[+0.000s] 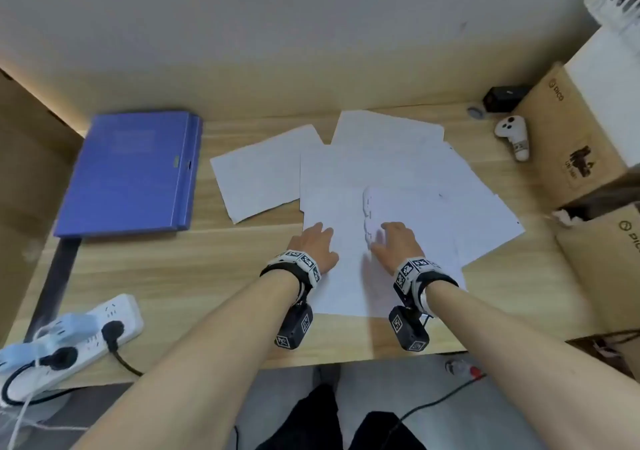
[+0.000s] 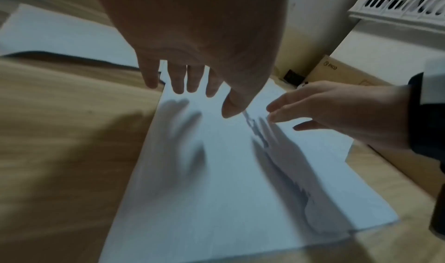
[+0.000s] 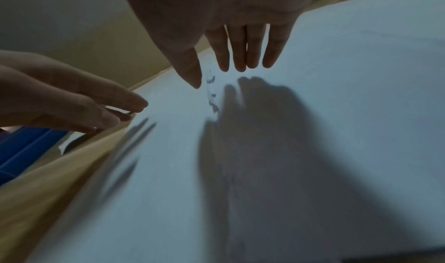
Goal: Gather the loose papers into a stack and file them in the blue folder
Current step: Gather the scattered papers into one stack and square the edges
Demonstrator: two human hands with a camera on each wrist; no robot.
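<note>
Both forearms reach over the nearest sheet (image 1: 346, 276), left hand (image 1: 317, 247) at its left edge and right hand (image 1: 398, 243) on it, fingers straight, each grip apart. Loose papers (image 1: 398, 169) fan beyond and rightward; the blue folder (image 1: 131, 172) lies shut, far left on the surface (image 1: 214, 276). Fingertip contact is blurred.
</note>
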